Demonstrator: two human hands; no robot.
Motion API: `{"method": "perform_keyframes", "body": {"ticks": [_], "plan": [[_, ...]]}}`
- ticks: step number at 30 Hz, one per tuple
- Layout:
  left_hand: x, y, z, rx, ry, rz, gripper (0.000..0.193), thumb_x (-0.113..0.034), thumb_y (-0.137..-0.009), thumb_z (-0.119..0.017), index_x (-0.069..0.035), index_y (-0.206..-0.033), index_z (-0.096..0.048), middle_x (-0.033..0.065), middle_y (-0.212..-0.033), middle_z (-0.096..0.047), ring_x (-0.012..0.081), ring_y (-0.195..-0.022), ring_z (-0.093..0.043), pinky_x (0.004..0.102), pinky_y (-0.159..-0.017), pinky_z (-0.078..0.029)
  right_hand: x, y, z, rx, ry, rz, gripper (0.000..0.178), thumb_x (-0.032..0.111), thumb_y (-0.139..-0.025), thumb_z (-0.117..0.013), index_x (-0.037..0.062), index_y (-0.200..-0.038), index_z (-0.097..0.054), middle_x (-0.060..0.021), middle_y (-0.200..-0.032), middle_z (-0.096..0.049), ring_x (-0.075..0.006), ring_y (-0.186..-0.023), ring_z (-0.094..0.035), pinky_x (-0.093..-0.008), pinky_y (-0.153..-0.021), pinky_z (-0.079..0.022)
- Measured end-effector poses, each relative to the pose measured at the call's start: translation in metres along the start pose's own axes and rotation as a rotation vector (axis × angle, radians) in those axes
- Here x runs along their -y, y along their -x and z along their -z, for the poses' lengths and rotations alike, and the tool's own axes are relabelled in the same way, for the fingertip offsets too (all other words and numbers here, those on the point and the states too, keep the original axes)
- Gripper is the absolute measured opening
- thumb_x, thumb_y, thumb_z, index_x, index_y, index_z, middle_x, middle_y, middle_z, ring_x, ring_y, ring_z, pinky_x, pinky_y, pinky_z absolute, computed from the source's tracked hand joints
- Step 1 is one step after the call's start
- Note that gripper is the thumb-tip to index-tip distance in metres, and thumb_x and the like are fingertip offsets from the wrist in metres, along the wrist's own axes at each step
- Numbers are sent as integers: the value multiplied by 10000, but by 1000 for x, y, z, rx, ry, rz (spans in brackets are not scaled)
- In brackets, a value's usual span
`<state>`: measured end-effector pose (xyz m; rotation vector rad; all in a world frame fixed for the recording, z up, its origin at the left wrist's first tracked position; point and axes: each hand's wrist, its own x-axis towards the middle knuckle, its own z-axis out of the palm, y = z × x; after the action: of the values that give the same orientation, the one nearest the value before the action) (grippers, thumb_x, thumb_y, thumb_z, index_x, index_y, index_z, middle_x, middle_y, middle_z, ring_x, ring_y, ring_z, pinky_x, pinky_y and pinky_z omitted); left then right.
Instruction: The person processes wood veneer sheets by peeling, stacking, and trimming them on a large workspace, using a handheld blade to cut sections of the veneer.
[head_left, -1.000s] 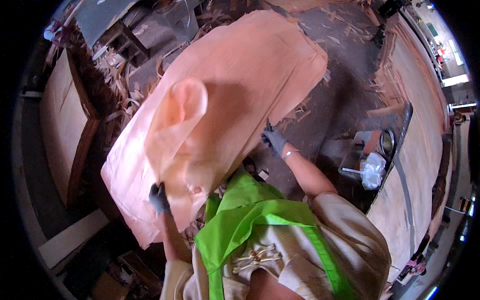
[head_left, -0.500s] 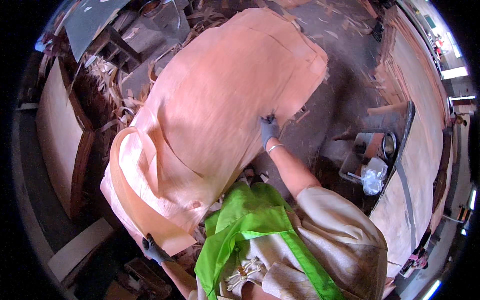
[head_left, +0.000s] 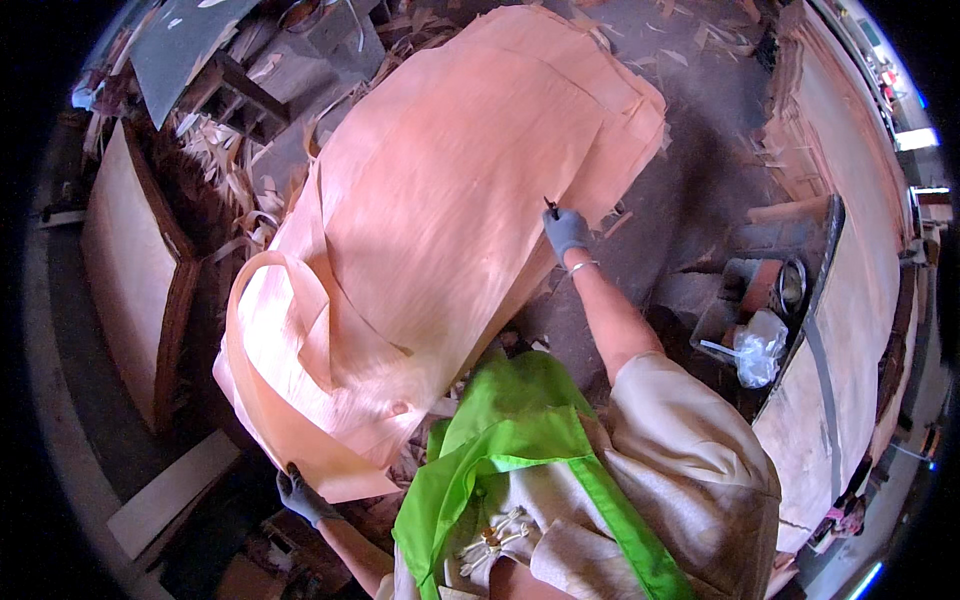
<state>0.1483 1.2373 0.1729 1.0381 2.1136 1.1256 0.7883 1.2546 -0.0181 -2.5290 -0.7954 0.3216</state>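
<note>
A stack of large, thin, pinkish wood veneer sheets (head_left: 450, 180) lies in front of me. At its near left end, a long veneer strip (head_left: 245, 330) curls up and loops back over the sheets. My left hand (head_left: 305, 500), in a grey glove with dark fingers, is closed on the strip's near end. Over the stack's right edge is my right hand (head_left: 568, 236), gloved in grey and closed. From its fingers sticks a small dark pointed tool (head_left: 550, 208), tip close to the top sheet; its exact kind is too small to make out.
Veneer stacks stand at left (head_left: 130, 260) and right (head_left: 850, 260). A plastic tub (head_left: 715, 325) holding a clear bag (head_left: 760, 348) sits at right. Wood scraps (head_left: 225, 165) litter the floor beyond the left side. A dark bench (head_left: 185, 55) stands at the far left.
My right hand has moved a little away from me and to the right across the veneer. My left hand still grips the strip, nearly in place. The view has shifted slightly.
</note>
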Motion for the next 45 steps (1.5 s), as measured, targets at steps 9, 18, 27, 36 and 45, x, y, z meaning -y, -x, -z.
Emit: {"method": "perform_keyframes", "body": {"ticks": [9, 18, 27, 36, 45], "plan": [[-57, -17, 47, -63, -78, -158, 210, -101, -824, -620, 27, -989, -603, 20, -856, -597, 117, -756, -528, 242, -683, -443, 31, 19, 41, 182, -1271, -507, 441, 337, -789, -631, 63, -1112, -510, 1, -498, -422, -109, -398, -416, -258, -351, -340], [-183, -81, 109, -241, -439, -748, 202, -101, -843, -571, 32, -994, -592, 93, -932, -623, 188, -843, -566, 302, -776, -457, 77, 30, 53, 240, -1407, -312, 308, 259, -779, -660, 66, -976, -524, 7, -776, -523, -89, -612, -469, -234, -517, -409], [-253, -30, 51, -522, -887, -1600, 347, -70, -798, -517, -118, -1135, -580, 68, -922, -567, 232, -935, -541, 469, -967, -344, 59, 76, 204, -21, -1404, -234, 496, 276, -779, -659, 74, -1191, -469, -62, -1119, -521, -162, -1001, -502, -298, -787, -451], [-27, -173, -6, 56, -1239, -1203, 438, -106, -788, -533, -243, -1203, -513, 98, -711, -526, 271, -599, -547, 405, -542, -413, -17, 203, 386, -559, -1271, -96, 404, 162, -828, -593, 59, -1208, -504, -76, -1089, -558, -156, -931, -539, -277, -797, -466], [155, -205, -49, 528, -1140, -921, 374, -384, -899, -373, -122, -1055, -590, 175, -956, -612, 342, -857, -596, 459, -754, -455, -73, 405, 598, -1098, -897, -151, 233, 204, -880, -536, 72, -1055, -614, 35, -668, -517, -47, -573, -471, -184, -517, -392]]}}
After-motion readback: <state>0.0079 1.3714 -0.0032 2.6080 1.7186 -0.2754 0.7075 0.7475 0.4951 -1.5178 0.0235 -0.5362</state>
